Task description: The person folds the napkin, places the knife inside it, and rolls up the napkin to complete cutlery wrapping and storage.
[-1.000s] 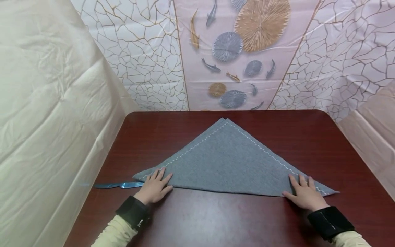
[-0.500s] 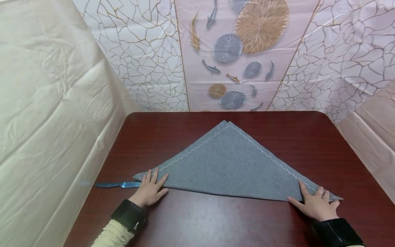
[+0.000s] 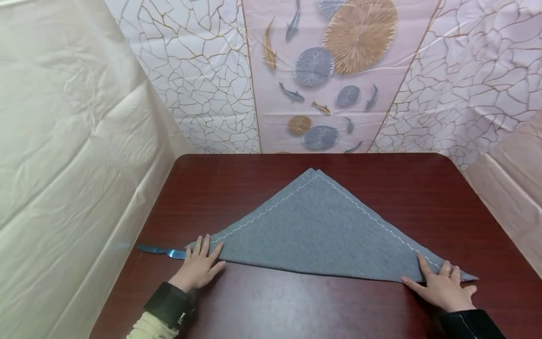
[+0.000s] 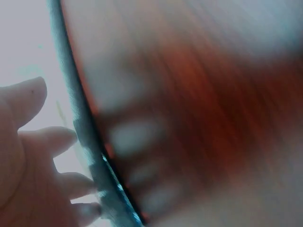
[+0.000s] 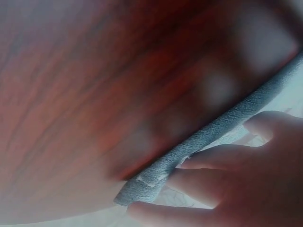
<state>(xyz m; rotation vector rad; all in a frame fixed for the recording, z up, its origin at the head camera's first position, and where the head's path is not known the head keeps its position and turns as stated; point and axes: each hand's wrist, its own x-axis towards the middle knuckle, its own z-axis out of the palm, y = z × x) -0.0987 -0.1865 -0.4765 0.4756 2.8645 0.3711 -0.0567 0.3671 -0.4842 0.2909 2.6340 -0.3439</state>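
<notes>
Table: dark red-brown wood-grain top (image 3: 279,301), backed by patterned sheeting (image 3: 211,70), flanked by cream sheeting (image 3: 63,165).
Cloth (image 3: 322,230): grey triangle, laid flat across the table, apex pointed away, two sides edged with white stitching (image 3: 271,206).
Hands: left hand (image 3: 196,267) and right hand (image 3: 444,287) spread, rested on the near corners; nothing gripped.
Blue strip (image 3: 177,254): inner end covered.
Right cuff (image 3: 470,324): cut off.
Wrist views: tabletop blurred.

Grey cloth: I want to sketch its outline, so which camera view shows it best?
The head view: there the grey cloth shows nearly whole, a wide triangle, with the left hand and right hand covering parts near two corners. Each wrist view gives only a narrow strip of it, next to that hand.
</notes>
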